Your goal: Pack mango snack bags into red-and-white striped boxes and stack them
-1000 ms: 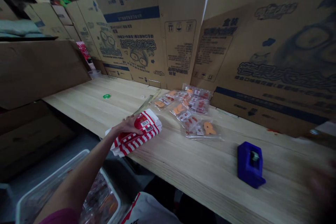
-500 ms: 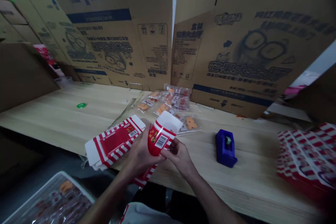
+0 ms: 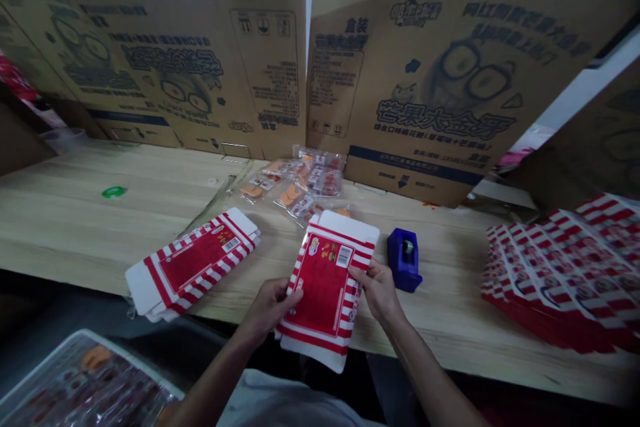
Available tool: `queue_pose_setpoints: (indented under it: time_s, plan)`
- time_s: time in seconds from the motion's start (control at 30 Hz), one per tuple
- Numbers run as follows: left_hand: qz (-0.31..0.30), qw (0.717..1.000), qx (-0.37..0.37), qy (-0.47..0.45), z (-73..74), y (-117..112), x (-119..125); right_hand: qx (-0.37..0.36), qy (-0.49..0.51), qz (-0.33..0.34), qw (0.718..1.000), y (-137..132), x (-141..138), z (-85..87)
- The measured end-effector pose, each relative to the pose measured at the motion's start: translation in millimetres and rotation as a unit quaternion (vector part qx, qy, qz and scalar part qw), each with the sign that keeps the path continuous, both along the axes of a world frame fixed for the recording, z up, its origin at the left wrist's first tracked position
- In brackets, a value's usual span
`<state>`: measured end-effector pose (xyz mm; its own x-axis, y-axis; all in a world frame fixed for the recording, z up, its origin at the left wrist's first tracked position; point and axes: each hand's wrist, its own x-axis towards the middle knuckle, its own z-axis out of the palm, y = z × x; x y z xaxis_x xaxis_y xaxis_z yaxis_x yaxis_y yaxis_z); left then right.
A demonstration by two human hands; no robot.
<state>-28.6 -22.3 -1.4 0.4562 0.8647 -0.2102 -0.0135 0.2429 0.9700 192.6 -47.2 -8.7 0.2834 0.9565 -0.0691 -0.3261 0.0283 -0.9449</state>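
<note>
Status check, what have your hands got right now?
Both on flattened red-striped carton: left hand, right hand. Beside right hand: blue tape dispenser.

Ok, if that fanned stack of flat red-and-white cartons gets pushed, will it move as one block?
Probably not: the stack of flat cartons already lies fanned, so its layers look apt to slide apart. The printed card looks smooth, so it may be slippery. Each piece seems fairly stiff, as the carton being held shows no sag.

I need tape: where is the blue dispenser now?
In the head view, the blue tape dispenser stands on the wooden table between the right hand and the stacked red-striped cartons.
</note>
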Motion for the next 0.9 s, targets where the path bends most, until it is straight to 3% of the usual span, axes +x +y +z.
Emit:
queue_pose_setpoints:
  time_s: [0.13,0.23,0.33,0.43,0.6,0.73,0.9]
  plan:
    - [0.017,1.000,-0.012,0.011,-14.3,-15,-6,-0.003,-0.003,0.018,1.000,5,1,-7.8]
    - [0.004,1.000,0.002,-0.015,-8.9,-12,-8,-0.024,0.020,0.056,0.998,1,-1,-15.9]
    - [0.032,0.996,0.039,-0.069,-0.5,0,-6,-0.060,0.027,0.129,0.989,-12,-5,-24.4]
    - [0.050,0.993,0.054,-0.094,-3.3,11,-3,-0.065,0.026,0.184,0.980,-25,-10,-34.3]
    - [0.029,0.993,0.063,-0.096,-28.1,18,0,-0.011,-0.055,0.070,0.996,-28,-3,-46.5]
    - [0.023,0.995,0.022,-0.098,-41.8,20,0,-0.002,-0.141,0.078,0.987,-16,10,-50.5]
    - [0.090,0.994,0.012,-0.068,-43.0,30,9,0.041,-0.247,0.045,0.967,-1,14,-51.5]
